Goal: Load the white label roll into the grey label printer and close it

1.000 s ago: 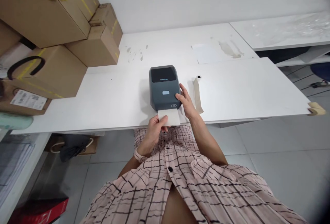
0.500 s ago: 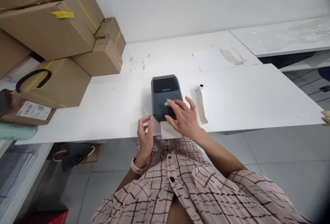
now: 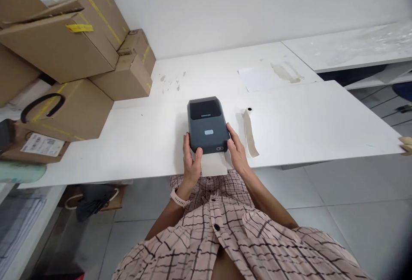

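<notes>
A dark grey label printer (image 3: 207, 124) sits on the white table (image 3: 305, 121) near its front edge. A white label (image 3: 213, 165) sticks out of its front slot. My left hand (image 3: 191, 162) grips the printer's left front corner, thumb on the front face. My right hand (image 3: 237, 151) clasps the right front corner, fingers along its side. Both hands hold the printer between them.
A small paper roll with a loose beige strip (image 3: 250, 130) lies just right of the printer. Stacked cardboard boxes (image 3: 74, 56) fill the table's left end. A white sheet (image 3: 257, 77) lies farther back. A second shelf (image 3: 350, 44) stands at the right. Bags (image 3: 92, 194) sit under the table.
My left hand let go of the label, lifted open, then closed on the printer's left corner. My right hand swept over the printer's top and settled on its right corner.
</notes>
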`<move>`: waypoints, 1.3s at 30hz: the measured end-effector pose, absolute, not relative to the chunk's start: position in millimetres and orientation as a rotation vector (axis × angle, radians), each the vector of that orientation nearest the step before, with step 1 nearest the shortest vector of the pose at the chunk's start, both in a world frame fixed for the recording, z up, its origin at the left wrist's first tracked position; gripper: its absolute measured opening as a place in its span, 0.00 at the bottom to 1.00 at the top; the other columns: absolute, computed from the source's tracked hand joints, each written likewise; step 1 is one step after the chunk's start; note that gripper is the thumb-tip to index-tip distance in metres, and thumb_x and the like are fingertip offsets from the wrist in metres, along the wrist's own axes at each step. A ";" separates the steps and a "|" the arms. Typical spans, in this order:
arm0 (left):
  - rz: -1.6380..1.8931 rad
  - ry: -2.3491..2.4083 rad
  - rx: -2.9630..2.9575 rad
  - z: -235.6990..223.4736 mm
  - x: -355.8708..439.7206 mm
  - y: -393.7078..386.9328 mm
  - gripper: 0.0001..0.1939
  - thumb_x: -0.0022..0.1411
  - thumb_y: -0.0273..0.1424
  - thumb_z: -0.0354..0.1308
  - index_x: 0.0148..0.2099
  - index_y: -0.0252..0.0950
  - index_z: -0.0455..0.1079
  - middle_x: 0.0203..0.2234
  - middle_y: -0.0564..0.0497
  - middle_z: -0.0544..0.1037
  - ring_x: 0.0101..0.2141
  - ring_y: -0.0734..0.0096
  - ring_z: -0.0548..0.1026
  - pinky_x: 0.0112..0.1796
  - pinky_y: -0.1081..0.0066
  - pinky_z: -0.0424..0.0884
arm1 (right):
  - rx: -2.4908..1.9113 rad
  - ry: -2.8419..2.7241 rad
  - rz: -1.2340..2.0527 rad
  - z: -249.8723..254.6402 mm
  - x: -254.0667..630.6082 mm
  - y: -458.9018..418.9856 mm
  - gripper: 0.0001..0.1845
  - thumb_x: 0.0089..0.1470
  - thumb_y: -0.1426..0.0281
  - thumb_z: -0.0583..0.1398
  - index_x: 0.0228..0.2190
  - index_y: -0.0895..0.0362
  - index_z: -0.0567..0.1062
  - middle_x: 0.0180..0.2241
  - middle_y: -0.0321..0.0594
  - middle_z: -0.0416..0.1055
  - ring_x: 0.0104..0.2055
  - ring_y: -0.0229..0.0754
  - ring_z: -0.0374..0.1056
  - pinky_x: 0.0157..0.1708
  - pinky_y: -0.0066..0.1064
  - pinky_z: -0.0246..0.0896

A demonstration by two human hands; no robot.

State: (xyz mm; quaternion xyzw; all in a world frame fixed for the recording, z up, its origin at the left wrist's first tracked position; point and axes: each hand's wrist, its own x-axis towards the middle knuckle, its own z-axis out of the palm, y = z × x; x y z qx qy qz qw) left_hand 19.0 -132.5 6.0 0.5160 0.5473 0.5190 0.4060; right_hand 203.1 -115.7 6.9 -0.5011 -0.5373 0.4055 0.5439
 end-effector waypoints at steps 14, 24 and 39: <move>1.614 1.154 1.156 -19.2 33.3 -120.9 0.36 0.73 0.49 0.50 0.77 0.44 0.53 0.76 0.46 0.56 0.73 0.54 0.57 0.69 0.59 0.62 | -0.997 -1.053 0.942 -17.4 185.6 -107.8 0.31 0.70 0.48 0.52 0.67 0.46 0.66 0.73 0.38 0.58 0.76 0.49 0.52 0.77 0.51 0.44; 1.618 1.275 1.215 -15.2 21.2 -119.4 0.35 0.74 0.53 0.43 0.74 0.40 0.60 0.74 0.45 0.59 0.75 0.56 0.53 0.72 0.57 0.54 | -1.045 -1.132 0.899 -11.6 188.6 -109.2 0.33 0.70 0.46 0.49 0.68 0.47 0.66 0.73 0.40 0.59 0.75 0.49 0.54 0.76 0.51 0.47; 1.626 1.113 1.524 66.3 -9.9 -9.0 0.43 0.68 0.53 0.58 0.76 0.45 0.47 0.69 0.41 0.69 0.72 0.56 0.61 0.71 0.53 0.56 | -1.202 -1.683 0.309 95.7 207.4 6.5 0.40 0.68 0.40 0.35 0.75 0.40 0.43 0.74 0.41 0.54 0.76 0.58 0.49 0.72 0.62 0.47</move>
